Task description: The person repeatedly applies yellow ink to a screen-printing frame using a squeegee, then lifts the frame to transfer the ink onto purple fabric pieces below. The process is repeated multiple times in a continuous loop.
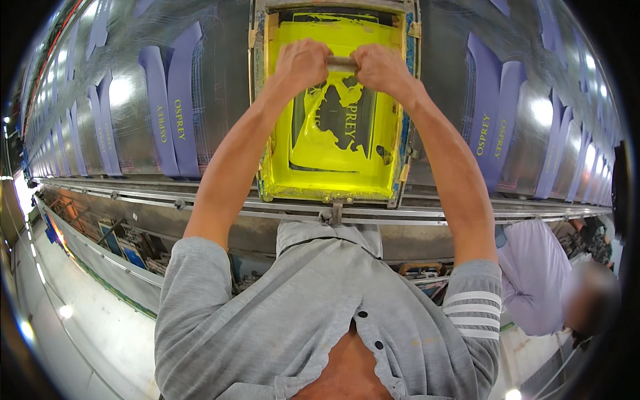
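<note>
My left hand point(303, 61) and my right hand point(382, 65) are both closed on the bar-like handle of a squeegee point(342, 63), one at each end. Fingers wrap over it, and its lower part is hard to make out. The squeegee is in the far half of a screen-printing frame point(256, 160), whose mesh is smeared with bright yellow ink point(333, 180). Nearer me, ragged gaps in the ink show dark mesh and lettering. The frame lies on a long, shiny printing table point(227, 87).
Pairs of cut purple fabric pieces point(156, 110) with yellow printing lie along the table on both sides of the frame. A metal rail point(220, 205) follows the near table edge, with a bracket point(337, 213) at the frame. Another person point(537, 277) is at the right.
</note>
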Action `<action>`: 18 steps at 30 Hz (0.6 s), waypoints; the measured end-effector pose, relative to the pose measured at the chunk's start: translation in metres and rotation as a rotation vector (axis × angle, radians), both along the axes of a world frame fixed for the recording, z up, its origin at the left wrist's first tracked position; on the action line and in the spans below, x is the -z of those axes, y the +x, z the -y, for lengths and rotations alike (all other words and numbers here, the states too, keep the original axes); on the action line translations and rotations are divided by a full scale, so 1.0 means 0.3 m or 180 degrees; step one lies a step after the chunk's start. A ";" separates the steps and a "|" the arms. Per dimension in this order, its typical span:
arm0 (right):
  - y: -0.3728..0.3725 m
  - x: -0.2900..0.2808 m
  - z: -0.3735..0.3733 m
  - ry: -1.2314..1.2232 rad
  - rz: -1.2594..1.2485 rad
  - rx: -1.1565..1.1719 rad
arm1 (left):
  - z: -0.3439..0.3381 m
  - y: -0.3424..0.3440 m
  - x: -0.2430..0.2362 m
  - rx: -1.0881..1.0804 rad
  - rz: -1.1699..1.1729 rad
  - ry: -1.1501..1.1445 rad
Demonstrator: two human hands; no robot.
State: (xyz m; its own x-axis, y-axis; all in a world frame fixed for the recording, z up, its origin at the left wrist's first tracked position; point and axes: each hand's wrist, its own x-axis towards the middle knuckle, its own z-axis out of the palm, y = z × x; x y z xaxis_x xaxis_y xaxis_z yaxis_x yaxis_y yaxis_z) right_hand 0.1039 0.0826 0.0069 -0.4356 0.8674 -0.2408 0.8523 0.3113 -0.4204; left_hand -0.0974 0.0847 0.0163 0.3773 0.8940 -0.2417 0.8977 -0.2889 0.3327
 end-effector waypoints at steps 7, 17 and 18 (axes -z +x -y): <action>-0.037 -0.011 0.320 0.0211 0.0036 -0.0292 | 0.337 -0.037 0.002 0.0039 0.0190 0.0048; -0.030 -0.018 0.595 -0.0151 -0.0258 -0.0134 | 0.596 -0.042 -0.021 0.0078 0.0072 -0.0353; -0.024 -0.024 0.493 -0.0202 -0.0273 -0.0161 | 0.502 -0.038 -0.024 0.0124 -0.0078 -0.0227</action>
State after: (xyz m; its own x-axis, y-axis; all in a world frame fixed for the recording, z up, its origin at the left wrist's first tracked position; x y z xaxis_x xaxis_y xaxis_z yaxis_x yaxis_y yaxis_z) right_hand 0.0966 -0.0652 0.0143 -0.4999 0.8279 -0.2545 0.7961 0.3235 -0.5115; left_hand -0.1089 -0.0659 0.0234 0.4047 0.8589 -0.3137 0.8943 -0.3002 0.3318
